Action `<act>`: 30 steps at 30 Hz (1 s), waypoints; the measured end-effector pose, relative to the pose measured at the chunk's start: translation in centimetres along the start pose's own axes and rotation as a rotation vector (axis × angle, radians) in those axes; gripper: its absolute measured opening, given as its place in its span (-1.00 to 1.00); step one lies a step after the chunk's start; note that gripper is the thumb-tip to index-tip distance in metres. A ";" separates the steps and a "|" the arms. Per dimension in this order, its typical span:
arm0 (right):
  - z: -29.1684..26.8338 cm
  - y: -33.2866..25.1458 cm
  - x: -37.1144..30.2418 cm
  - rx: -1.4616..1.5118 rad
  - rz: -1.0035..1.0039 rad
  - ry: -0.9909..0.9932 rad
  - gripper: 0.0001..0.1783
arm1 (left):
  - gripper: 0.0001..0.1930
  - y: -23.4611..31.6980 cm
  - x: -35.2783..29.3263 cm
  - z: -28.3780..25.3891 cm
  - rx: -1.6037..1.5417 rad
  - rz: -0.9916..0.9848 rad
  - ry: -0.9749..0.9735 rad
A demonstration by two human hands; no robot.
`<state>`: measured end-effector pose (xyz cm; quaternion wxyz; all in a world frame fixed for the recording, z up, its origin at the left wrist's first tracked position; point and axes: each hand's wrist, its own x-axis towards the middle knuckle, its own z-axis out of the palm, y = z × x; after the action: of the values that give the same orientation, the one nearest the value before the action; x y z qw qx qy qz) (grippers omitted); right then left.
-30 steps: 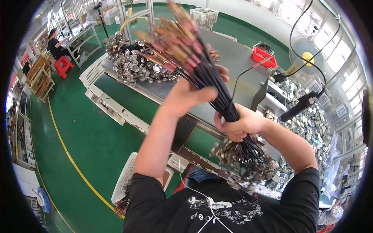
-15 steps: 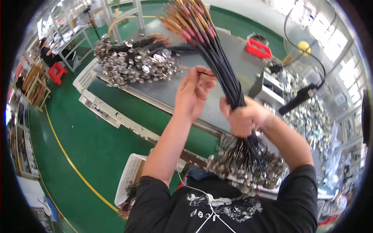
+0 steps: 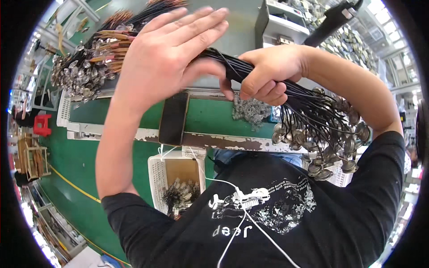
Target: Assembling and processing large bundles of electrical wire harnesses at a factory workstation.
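A thick bundle of black wire leads point(image 3: 234, 67) is gripped in my right hand point(image 3: 272, 71), fingers wrapped round its middle. The bundle lies nearly level, its round metal end caps point(image 3: 330, 154) hanging down at the right near my chest. Its brown and pinkish tips point(image 3: 111, 47) point left, partly hidden behind my left hand point(image 3: 163, 62). That hand is slightly blurred, open with fingers stretched out over the bundle, the thumb bent down beside the wires. Whether its palm touches them I cannot tell.
More capped leads point(image 3: 80, 78) are heaped at the table's left. A dark phone point(image 3: 173, 119) is at the near edge, by a pile of small springs point(image 3: 251, 111). A grey box point(image 3: 279, 27) and a black arm point(image 3: 328, 24) stand beyond. A white basket point(image 3: 157, 181) sits below.
The bundle has tipped from upright to nearly level, tips swinging left. My left hand, earlier pinching a single lead, has moved over the bundle and spread. My view has shifted.
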<state>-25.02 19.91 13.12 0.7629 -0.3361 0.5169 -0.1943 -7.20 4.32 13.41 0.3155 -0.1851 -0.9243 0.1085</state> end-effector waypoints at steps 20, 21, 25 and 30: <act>3.4 -1.8 -3.9 -1.138 -0.466 0.867 -0.71 | -0.56 0.3 2.2 -2.5 -0.180 -0.242 0.059; 2.7 -3.3 -4.2 -0.858 -0.316 0.750 -0.68 | -0.52 1.1 1.3 -2.3 -0.454 -0.454 0.246; 3.0 -3.3 -4.5 -0.353 -0.422 0.633 -0.59 | -0.03 4.7 -1.1 1.9 -0.779 -0.680 -0.130; 0.8 -2.1 3.3 0.233 -0.966 0.256 -0.66 | -0.24 4.4 -1.5 5.4 -1.644 -0.904 -0.241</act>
<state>-22.87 16.53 12.62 0.5490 -0.4229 0.3667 -0.6207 -8.24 7.22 7.05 0.0008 0.0388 -0.7216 -0.6913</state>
